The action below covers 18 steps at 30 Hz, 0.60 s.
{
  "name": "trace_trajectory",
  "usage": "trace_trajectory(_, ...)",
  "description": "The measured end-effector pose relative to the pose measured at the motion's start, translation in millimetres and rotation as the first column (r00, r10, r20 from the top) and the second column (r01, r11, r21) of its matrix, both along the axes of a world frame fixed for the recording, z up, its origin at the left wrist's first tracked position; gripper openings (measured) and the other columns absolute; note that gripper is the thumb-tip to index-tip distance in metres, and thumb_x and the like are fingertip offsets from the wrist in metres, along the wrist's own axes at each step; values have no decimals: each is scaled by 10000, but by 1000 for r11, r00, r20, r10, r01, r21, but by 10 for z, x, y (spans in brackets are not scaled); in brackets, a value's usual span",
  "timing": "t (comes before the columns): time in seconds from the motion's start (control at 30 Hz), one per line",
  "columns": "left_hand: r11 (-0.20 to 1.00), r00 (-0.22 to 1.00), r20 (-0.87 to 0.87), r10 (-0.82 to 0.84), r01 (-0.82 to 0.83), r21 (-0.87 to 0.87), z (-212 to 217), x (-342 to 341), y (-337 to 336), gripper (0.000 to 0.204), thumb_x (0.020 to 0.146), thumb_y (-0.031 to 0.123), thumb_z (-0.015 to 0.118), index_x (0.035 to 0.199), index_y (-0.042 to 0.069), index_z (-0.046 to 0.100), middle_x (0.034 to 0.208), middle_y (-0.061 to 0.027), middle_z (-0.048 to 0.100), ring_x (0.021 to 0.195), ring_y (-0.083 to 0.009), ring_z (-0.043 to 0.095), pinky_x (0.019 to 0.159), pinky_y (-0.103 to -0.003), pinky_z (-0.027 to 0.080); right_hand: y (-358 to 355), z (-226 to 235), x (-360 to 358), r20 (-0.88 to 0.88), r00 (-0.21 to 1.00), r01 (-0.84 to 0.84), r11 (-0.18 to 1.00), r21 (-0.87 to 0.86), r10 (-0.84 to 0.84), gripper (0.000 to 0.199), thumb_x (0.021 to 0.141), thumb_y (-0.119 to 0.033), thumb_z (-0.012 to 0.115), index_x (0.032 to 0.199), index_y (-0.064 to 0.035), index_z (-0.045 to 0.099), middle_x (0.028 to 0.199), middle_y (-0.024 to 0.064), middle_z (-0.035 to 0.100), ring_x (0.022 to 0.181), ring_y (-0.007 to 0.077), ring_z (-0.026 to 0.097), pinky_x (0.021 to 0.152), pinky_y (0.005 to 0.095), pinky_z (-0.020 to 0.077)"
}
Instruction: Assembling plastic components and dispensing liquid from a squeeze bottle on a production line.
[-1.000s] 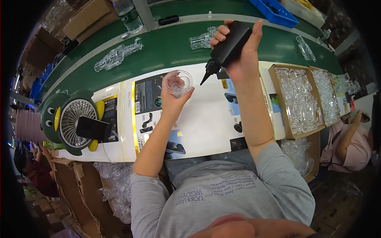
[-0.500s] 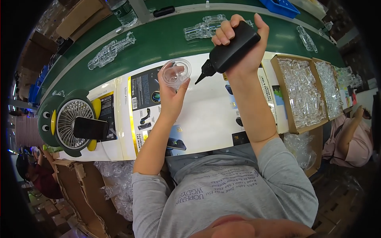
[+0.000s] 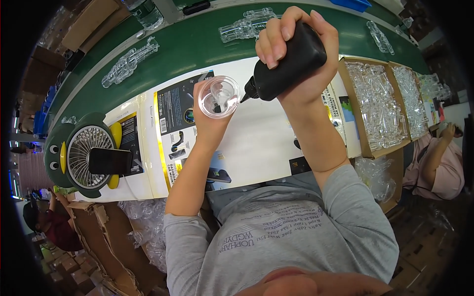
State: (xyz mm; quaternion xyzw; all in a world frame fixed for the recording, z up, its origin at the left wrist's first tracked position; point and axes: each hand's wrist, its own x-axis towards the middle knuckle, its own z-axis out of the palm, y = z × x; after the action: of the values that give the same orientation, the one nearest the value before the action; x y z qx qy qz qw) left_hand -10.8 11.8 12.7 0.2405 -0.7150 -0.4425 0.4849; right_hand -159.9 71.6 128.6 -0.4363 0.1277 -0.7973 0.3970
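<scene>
Black nozzle [image 3: 248, 92] near cup rim [image 3: 238, 91], room above white sheet [image 3: 254, 143]

A grey shirt [image 3: 291, 249] with loose, elbow-length sleeves [image 3: 360, 209] bears rows of purplish lettering [image 3: 271, 228] across its front; darker grey cloth [image 3: 296, 183] covers the lap
</scene>
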Motion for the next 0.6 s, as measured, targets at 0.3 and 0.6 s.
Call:
trace_trajectory(0.3, 998, 996, 85, -28, 33, -55, 13, 16, 15, 479, 663, 17, 723, 1082, 26, 491, 1030, -50, 447, 970, -166, 498, 843, -257, 419, 9, 76, 119, 208, 976, 26, 987, 158, -59, 396, 901, -335, 319, 665, -33, 419, 477, 91, 424, 414, 173, 405, 450, 254, 373)
trace_trajectory(0.6, 998, 998, 47, -34, 37, -57, 38, 16, 31, 465, 671, 31, 730, 1069, 16, 491, 1028, -52, 452, 950, -156, 508, 826, -251, 425, -21, 53, 107, 252, 968, -23, 990, 136, -12, 388, 901, -322, 307, 668, -34, 421, 484, 89, 426, 416, 168, 404, 447, 249, 372)
